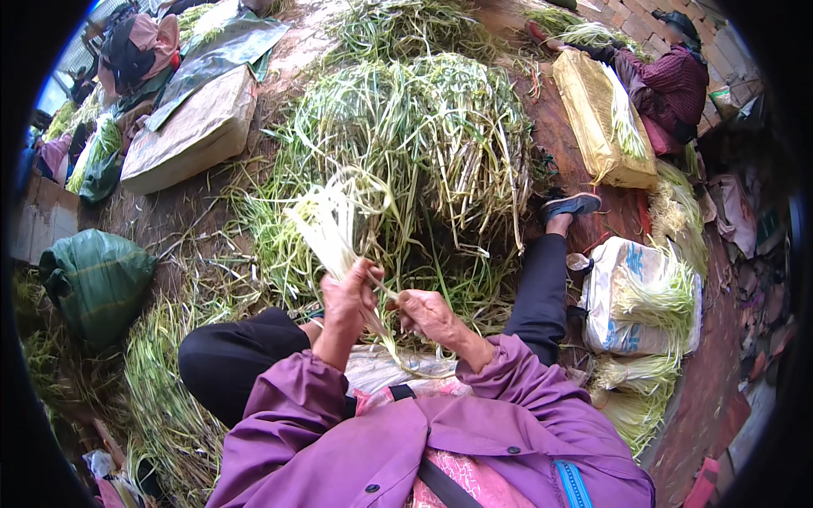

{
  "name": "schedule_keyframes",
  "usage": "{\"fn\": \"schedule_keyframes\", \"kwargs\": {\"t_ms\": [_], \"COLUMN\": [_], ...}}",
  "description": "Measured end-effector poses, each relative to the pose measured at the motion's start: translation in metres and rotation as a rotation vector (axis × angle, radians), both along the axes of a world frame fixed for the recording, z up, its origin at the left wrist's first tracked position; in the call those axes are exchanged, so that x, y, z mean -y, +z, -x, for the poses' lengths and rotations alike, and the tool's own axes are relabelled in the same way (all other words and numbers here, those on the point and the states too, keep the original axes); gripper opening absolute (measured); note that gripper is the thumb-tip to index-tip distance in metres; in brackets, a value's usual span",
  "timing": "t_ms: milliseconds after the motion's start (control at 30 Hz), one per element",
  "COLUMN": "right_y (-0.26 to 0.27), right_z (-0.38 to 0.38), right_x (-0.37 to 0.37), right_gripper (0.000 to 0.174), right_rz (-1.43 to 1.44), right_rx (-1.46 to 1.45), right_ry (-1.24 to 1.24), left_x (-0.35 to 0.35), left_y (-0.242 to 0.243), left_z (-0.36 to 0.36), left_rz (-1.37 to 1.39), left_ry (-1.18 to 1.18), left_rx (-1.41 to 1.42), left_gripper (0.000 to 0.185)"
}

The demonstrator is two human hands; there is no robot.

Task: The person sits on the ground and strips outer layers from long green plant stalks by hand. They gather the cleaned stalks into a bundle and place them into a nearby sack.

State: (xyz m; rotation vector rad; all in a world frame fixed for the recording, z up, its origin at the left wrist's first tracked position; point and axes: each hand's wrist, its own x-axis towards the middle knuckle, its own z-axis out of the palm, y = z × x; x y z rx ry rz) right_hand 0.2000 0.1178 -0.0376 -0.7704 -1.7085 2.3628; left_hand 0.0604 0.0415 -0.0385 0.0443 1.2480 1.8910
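Note:
My left hand (346, 301) is closed around a bunch of white-and-pale-green leafy stalks (330, 228), possibly chives, which fans out up and to the left, with thin ends trailing below the fist. My right hand (435, 314) is beside it, the fingers pinched on a thin strand that runs across to the left hand. Beyond both hands rises a large heap of green leafy stalks (387, 120), some ends dry and brown. Under my forearms, a whitish plastic sheet or sack (406, 368) lies over my lap.
On the right, pale stalks (657, 292) lie on a white wrapped block (597, 317), with bundles (635, 400) below. A person (667, 89) sits behind a yellow wrapped block (584, 114). At left are a green sack (98, 286), a beige wrapped block (197, 133) and more loose stalks (171, 394).

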Motion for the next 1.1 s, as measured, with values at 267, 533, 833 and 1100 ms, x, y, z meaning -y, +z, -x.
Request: {"fn": "schedule_keyframes", "kwargs": {"t_ms": [267, 533, 833, 1100], "right_y": [-0.078, -0.15, -0.096, -0.031], "right_z": [-0.093, 0.039, 0.021, 0.009], "right_x": [-0.018, -0.066, -0.049, -0.011], "right_gripper": [0.024, 0.041, 0.018, 0.011], "right_rz": [-1.074, -0.135, -0.349, -0.364], "right_rx": [0.632, 0.561, 0.209, -0.121], "right_ry": [0.831, -0.11, -0.337, -0.216], "left_x": [0.015, 0.004, -0.001, -0.007], "left_y": [0.008, 0.012, -0.019, -0.028], "left_z": [0.061, 0.03, 0.0, -0.012], "left_rz": [0.014, -0.106, 0.179, 0.344], "left_ry": [0.348, 0.205, -0.093, -0.322], "left_rx": [-0.383, -0.17, -0.081, -0.261], "left_gripper": [0.016, 0.015, 0.015, 0.016]}}
